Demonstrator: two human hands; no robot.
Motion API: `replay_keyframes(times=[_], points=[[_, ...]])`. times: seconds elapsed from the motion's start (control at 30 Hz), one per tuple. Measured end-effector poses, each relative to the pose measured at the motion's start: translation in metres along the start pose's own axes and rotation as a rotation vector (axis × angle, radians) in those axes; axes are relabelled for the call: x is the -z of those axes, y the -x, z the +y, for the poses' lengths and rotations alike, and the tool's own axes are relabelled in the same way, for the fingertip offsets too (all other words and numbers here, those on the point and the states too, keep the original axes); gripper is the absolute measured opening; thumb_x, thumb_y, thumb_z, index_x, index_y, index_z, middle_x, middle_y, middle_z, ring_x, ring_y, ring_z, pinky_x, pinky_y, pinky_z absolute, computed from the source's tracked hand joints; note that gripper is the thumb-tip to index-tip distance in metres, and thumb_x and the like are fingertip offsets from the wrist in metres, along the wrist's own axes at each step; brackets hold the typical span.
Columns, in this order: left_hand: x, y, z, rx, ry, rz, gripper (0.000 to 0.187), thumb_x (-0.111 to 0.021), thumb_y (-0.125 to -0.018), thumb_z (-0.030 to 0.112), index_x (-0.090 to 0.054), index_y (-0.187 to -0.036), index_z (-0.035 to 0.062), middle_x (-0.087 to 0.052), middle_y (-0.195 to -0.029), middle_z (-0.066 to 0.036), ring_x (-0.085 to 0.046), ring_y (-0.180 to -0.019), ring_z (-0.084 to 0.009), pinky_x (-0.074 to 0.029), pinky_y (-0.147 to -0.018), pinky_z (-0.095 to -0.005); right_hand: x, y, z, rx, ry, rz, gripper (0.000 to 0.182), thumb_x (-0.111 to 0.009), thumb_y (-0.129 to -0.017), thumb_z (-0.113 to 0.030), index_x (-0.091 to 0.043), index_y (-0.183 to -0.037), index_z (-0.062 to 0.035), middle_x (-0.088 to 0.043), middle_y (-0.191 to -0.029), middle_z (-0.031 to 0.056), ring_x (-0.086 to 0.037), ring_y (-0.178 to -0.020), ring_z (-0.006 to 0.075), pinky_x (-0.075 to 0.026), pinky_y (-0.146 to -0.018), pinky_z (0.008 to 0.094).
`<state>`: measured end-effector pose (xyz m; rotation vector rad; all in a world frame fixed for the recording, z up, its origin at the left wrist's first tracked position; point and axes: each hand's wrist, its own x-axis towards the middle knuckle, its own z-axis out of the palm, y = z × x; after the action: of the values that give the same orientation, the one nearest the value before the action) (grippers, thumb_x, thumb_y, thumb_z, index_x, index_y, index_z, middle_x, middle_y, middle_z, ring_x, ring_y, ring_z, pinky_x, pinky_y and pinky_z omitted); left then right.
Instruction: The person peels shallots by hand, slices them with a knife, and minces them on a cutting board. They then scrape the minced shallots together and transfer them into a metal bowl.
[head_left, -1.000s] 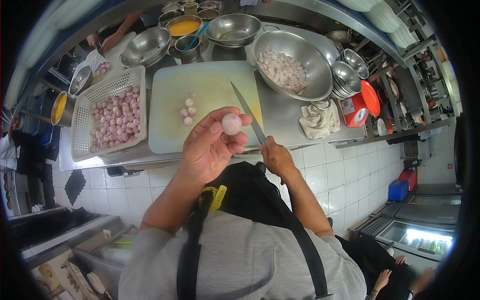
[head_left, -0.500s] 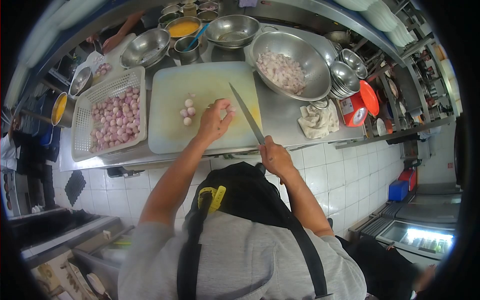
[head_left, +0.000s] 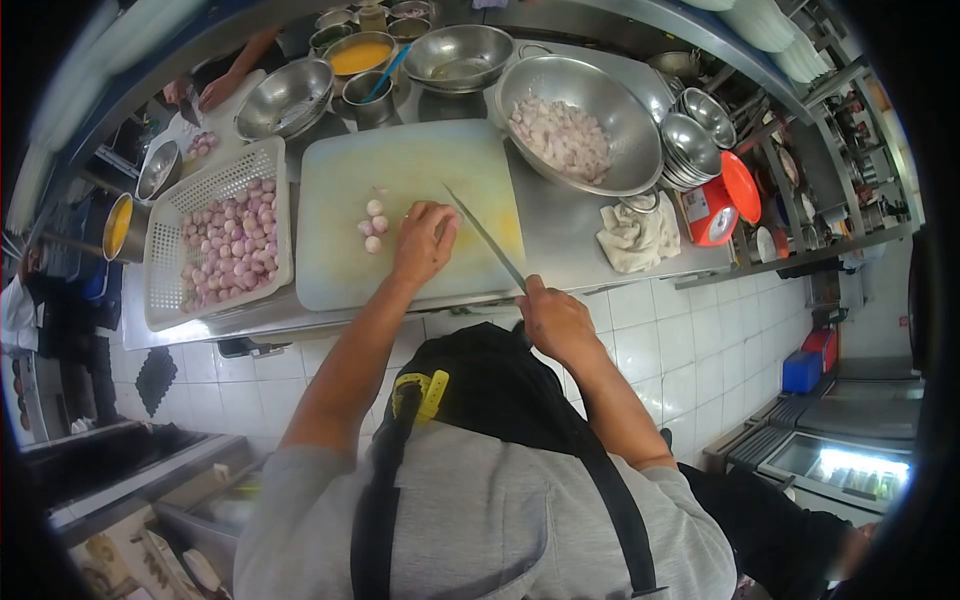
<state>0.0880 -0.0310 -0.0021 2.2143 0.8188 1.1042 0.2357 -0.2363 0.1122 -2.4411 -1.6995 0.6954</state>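
1. In my head view, near the middle of the frame, I see the left hand (head_left: 425, 245) low over the cutting board (head_left: 335, 165), its fingers bent and held close together. I cannot tell whether they pinch anything, as the fingertips are hidden from me.
2. Right of the middle, I have the right hand (head_left: 558, 322) closed around the handle of the knife (head_left: 486, 238). The blade slants up and left over the board's right part, its tip above and right of the left hand.
3. Left of the left hand, I make out four small peeled onions (head_left: 374, 226) grouped on the board, with a small scrap (head_left: 380, 190) just above them.
4. At the left of the frame, beside the board, a white basket (head_left: 283, 190) holds many more onions (head_left: 230, 245).
5. Upper right of the board, I see chopped onion (head_left: 560, 138) in a big metal colander (head_left: 637, 150). Below it a crumpled cloth (head_left: 640, 238) lies on the counter (head_left: 560, 235), with a red scale (head_left: 708, 210) to its right.
6. Toward the upper left, I spot a co-worker's hand (head_left: 216, 93), well apart from the left and right hands.
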Motion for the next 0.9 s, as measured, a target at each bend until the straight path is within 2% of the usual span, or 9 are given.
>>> replay_keyframes(times=[0.27, 0.4, 0.5, 0.6, 0.7, 0.8, 0.9], points=[[-0.008, 0.003, -0.011, 0.063, 0.104, 0.054, 0.012, -0.066, -0.089, 0.003, -0.066, -0.101, 0.0063, -0.064, -0.094, -0.012, -0.067, -0.080, -0.0288, -0.054, -0.071, -0.0388, 0.009, 0.020, -0.008, 0.045, -0.017, 0.028, 0.025, -0.052, -0.105, -0.024, -0.053, -0.111, 0.0003, -0.071, -0.089, 0.0276, -0.071, -0.083, 0.0465, -0.056, -0.076, 0.0564], [-0.009, 0.003, -0.011, 0.073, 0.074, 0.041, 0.013, -0.066, -0.089, 0.003, -0.065, -0.101, 0.0057, -0.064, -0.095, -0.012, -0.068, -0.081, -0.0282, -0.054, -0.071, -0.0386, 0.006, 0.023, -0.007, 0.062, -0.035, 0.048, 0.025, -0.053, -0.105, -0.024, -0.054, -0.110, 0.0006, -0.070, -0.090, 0.0279, -0.071, -0.081, 0.0469, -0.056, -0.074, 0.0562], [-0.009, 0.003, -0.011, 0.080, 0.051, 0.023, 0.013, -0.066, -0.089, 0.003, -0.064, -0.102, 0.0055, -0.064, -0.096, -0.012, -0.068, -0.082, -0.0273, -0.054, -0.071, -0.0375, 0.012, 0.025, -0.012, 0.025, -0.016, 0.039, 0.022, -0.055, -0.104, -0.023, -0.052, -0.103, -0.0013, -0.071, -0.086, 0.0236, -0.070, -0.085, 0.0450, -0.055, -0.076, 0.0550], [-0.008, 0.001, -0.008, 0.075, 0.030, 0.033, 0.013, -0.067, -0.088, 0.005, -0.065, -0.101, 0.0067, -0.064, -0.094, -0.011, -0.068, -0.081, -0.0282, -0.053, -0.073, -0.0402, 0.007, 0.024, -0.005, 0.082, -0.031, 0.044, 0.023, -0.054, -0.105, -0.022, -0.053, -0.110, 0.0006, -0.070, -0.087, 0.0262, -0.071, -0.081, 0.0466, -0.057, -0.073, 0.0559], [-0.008, 0.001, -0.007, 0.062, 0.021, 0.036, 0.013, -0.067, -0.089, 0.006, -0.065, -0.101, 0.0068, -0.064, -0.093, -0.011, -0.068, -0.081, -0.0278, -0.052, -0.074, -0.0405, 0.008, 0.022, -0.006, 0.083, -0.042, 0.032, 0.023, -0.054, -0.104, -0.022, -0.053, -0.109, 0.0006, -0.071, -0.086, 0.0253, -0.071, -0.080, 0.0461, -0.057, -0.073, 0.0558], [-0.008, 0.001, -0.006, 0.073, 0.029, 0.028, 0.013, -0.067, -0.089, 0.007, -0.065, -0.102, 0.0069, -0.064, -0.093, -0.010, -0.067, -0.081, -0.0278, -0.051, -0.075, -0.0410, 0.007, 0.018, -0.007, 0.077, -0.092, 0.031, 0.022, -0.057, -0.103, -0.021, -0.050, -0.103, -0.0007, -0.070, -0.082, 0.0251, -0.069, -0.083, 0.0470, -0.053, -0.076, 0.0565], [-0.009, 0.000, -0.007, 0.080, 0.036, 0.035, 0.013, -0.067, -0.089, 0.007, -0.065, -0.102, 0.0072, -0.064, -0.093, -0.010, -0.066, -0.080, -0.0283, -0.051, -0.075, -0.0415, 0.008, 0.010, -0.007, 0.066, -0.095, -0.024, 0.022, -0.056, -0.103, -0.022, -0.049, -0.104, -0.0004, -0.070, -0.082, 0.0260, -0.068, -0.084, 0.0481, -0.053, -0.076, 0.0577]])
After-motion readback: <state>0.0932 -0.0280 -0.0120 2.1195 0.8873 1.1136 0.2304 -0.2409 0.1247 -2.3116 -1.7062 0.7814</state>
